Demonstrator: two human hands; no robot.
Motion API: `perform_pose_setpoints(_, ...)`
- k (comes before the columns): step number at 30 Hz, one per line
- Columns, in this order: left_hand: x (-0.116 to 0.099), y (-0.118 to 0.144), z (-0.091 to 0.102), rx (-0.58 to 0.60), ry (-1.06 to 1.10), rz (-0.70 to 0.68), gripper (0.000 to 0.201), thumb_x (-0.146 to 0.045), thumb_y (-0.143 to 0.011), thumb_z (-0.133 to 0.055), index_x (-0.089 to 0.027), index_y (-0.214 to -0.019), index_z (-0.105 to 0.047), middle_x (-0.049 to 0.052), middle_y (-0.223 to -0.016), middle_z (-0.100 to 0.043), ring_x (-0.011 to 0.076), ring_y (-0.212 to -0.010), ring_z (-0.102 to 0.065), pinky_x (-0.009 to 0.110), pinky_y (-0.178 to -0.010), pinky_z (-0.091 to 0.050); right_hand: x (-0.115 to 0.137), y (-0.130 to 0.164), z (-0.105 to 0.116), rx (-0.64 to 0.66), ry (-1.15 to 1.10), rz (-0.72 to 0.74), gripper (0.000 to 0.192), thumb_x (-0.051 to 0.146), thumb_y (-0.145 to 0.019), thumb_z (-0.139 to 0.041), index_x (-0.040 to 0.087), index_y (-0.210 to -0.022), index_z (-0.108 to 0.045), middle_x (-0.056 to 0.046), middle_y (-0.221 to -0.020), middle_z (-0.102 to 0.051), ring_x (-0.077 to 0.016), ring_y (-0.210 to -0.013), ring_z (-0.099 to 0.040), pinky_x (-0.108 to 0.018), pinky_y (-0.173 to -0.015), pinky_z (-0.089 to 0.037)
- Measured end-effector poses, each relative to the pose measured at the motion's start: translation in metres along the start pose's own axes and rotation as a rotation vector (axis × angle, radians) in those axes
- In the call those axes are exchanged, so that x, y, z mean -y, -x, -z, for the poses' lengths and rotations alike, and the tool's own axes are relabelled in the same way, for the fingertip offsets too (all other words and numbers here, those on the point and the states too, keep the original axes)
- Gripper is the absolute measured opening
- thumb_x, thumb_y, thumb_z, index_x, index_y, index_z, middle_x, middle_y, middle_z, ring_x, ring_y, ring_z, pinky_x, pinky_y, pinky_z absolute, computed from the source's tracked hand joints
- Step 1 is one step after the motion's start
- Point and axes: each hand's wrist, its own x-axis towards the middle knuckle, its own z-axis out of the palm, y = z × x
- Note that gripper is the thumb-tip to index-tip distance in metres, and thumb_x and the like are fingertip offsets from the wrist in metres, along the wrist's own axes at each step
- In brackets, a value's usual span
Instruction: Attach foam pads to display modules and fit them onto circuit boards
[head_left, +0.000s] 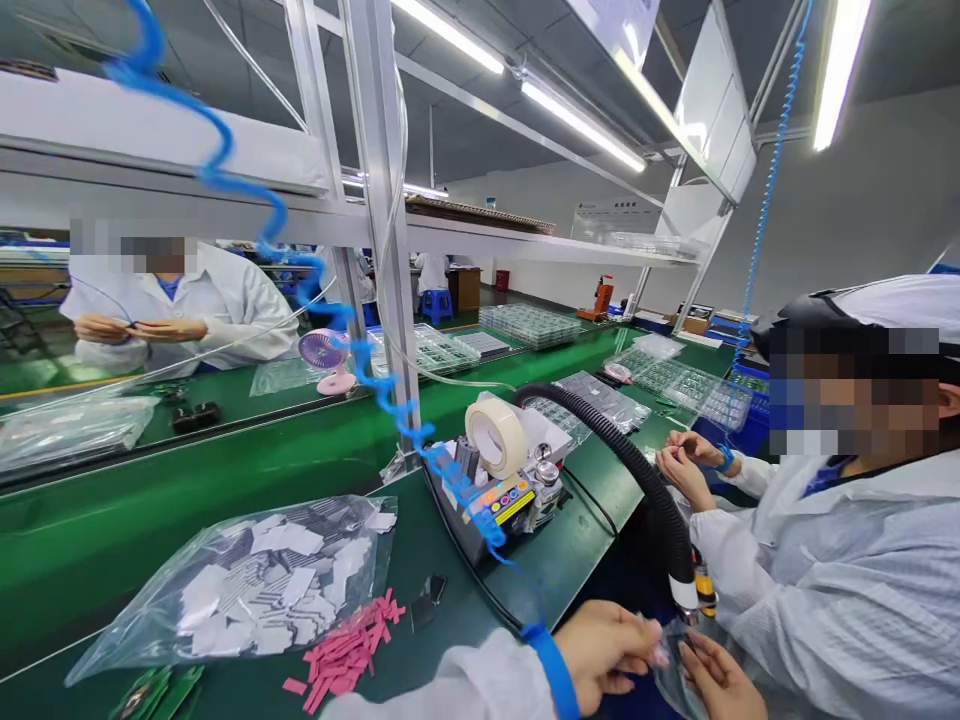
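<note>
At the lower right, my left hand (607,655), with a blue wrist strap (551,672) and white sleeve, pinches something small and pale that I cannot make out. Close beside it, my right hand (720,682) has thumb and fingers pressed together at the edge of a small dark piece, mostly hidden by the fingers. Thin clear plastic (675,685) shows between the two hands. Just above them hangs the metal-tipped end of a black flexible hose (637,455). Left of my forearm, pink strips (349,650) lie in a loose pile.
A clear bag of white and grey pieces (277,585) lies on the green bench. Behind stands a control box (506,505) with a tape roll (496,438). A blue coiled cord (375,385) crosses the view. A co-worker (847,560) sits close on the right, another across the bench.
</note>
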Motion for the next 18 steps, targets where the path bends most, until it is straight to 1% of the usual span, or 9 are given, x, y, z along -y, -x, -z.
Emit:
perform_pose_setpoints(2, -0.01, 0.043, 0.025, 0.063, 0.106, -0.006, 0.037, -0.047, -0.052, -0.076, -0.018, -0.069, -0.061, 0.002, -0.072, -0.066, 0.0077, -0.056, -0.049, 0.026, -0.064, -0.038, -0.002, 0.014, -0.02, 0.064, -0.013, -0.002, 0.049, 0.044, -0.027, -0.081, 0.017, -0.064, -0.064, -0.002, -0.054, -0.065, -0.0173, -0.047, -0.059, -0.026, -0.045, -0.05)
perform_pose_setpoints(4, -0.014, 0.09, 0.052, 0.078, 0.194, -0.043, 0.036, -0.043, -0.055, -0.076, -0.019, -0.079, -0.064, 0.002, -0.08, -0.068, 0.0084, -0.066, -0.055, 0.025, -0.072, -0.04, -0.002, 0.039, -0.044, 0.166, -0.029, -0.011, 0.05, 0.046, -0.031, -0.081, 0.017, -0.069, -0.067, -0.002, -0.057, -0.065, -0.0152, -0.047, -0.057, -0.026, -0.047, -0.05)
perform_pose_setpoints(7, -0.01, 0.156, 0.084, 0.097, 0.343, -0.209, 0.037, -0.034, -0.052, -0.081, -0.016, -0.082, -0.069, 0.007, -0.089, -0.069, 0.0138, -0.081, -0.06, 0.027, -0.083, -0.039, 0.015, 0.091, -0.083, 0.368, -0.063, 0.019, 0.045, 0.05, -0.046, -0.079, 0.02, -0.077, -0.07, -0.002, -0.065, -0.065, -0.0125, -0.051, -0.055, -0.025, -0.049, -0.048)
perform_pose_setpoints(9, -0.001, 0.191, 0.099, 0.061, 0.421, -0.28, 0.035, -0.032, -0.051, -0.082, -0.016, -0.081, -0.071, 0.008, -0.103, -0.067, 0.0191, -0.098, -0.059, 0.03, -0.092, -0.036, 0.036, 0.128, -0.108, 0.588, -0.086, 0.223, 0.028, 0.044, -0.061, -0.075, 0.022, -0.078, -0.071, -0.002, -0.064, -0.065, -0.0101, -0.046, -0.05, -0.023, -0.044, -0.044)
perform_pose_setpoints(11, 0.01, 0.218, 0.108, 0.028, 0.48, -0.312, 0.033, -0.032, -0.049, -0.083, -0.019, -0.077, -0.072, 0.006, -0.111, -0.064, 0.0216, -0.108, -0.054, 0.032, -0.098, -0.034, 0.058, 0.159, -0.132, 0.843, -0.019, 0.469, 0.011, 0.034, -0.071, -0.07, 0.025, -0.077, -0.072, -0.002, -0.068, -0.067, -0.0127, -0.055, -0.056, -0.024, -0.051, -0.046)
perform_pose_setpoints(12, 0.016, 0.228, 0.112, 0.022, 0.505, -0.331, 0.033, -0.032, -0.048, -0.084, -0.019, -0.076, -0.072, 0.004, -0.109, -0.064, 0.0216, -0.11, -0.053, 0.033, -0.099, -0.034, 0.066, 0.172, -0.144, 0.964, 0.022, 0.595, 0.008, 0.03, -0.075, -0.067, 0.026, -0.079, -0.072, -0.001, -0.065, -0.066, -0.0129, -0.056, -0.056, -0.025, -0.053, -0.046)
perform_pose_setpoints(14, 0.026, 0.244, 0.119, 0.007, 0.546, -0.382, 0.033, -0.035, -0.046, -0.084, -0.02, -0.074, -0.073, 0.003, -0.098, -0.064, 0.0194, -0.104, -0.055, 0.034, -0.099, -0.036, 0.075, 0.192, -0.165, 1.142, 0.118, 0.739, 0.011, 0.026, -0.08, -0.062, 0.027, -0.085, -0.071, -0.001, -0.068, -0.068, -0.0141, -0.061, -0.058, -0.029, -0.063, -0.047)
perform_pose_setpoints(16, 0.035, 0.256, 0.127, -0.029, 0.589, -0.434, 0.034, -0.037, -0.046, -0.083, -0.019, -0.074, -0.073, 0.001, -0.088, -0.063, 0.017, -0.096, -0.057, 0.035, -0.099, -0.037, 0.075, 0.208, -0.183, 1.235, 0.18, 0.767, 0.013, 0.026, -0.084, -0.058, 0.028, -0.089, -0.07, -0.001, -0.071, -0.068, -0.0146, -0.064, -0.059, -0.034, -0.072, -0.046)
perform_pose_setpoints(18, 0.043, 0.266, 0.138, -0.062, 0.625, -0.457, 0.035, -0.037, -0.045, -0.083, -0.019, -0.073, -0.072, 0.001, -0.086, -0.062, 0.0166, -0.093, -0.058, 0.037, -0.099, -0.038, 0.072, 0.22, -0.197, 1.279, 0.189, 0.733, 0.014, 0.028, -0.085, -0.057, 0.028, -0.09, -0.07, 0.0, -0.069, -0.067, -0.0146, -0.063, -0.058, -0.034, -0.07, -0.046)
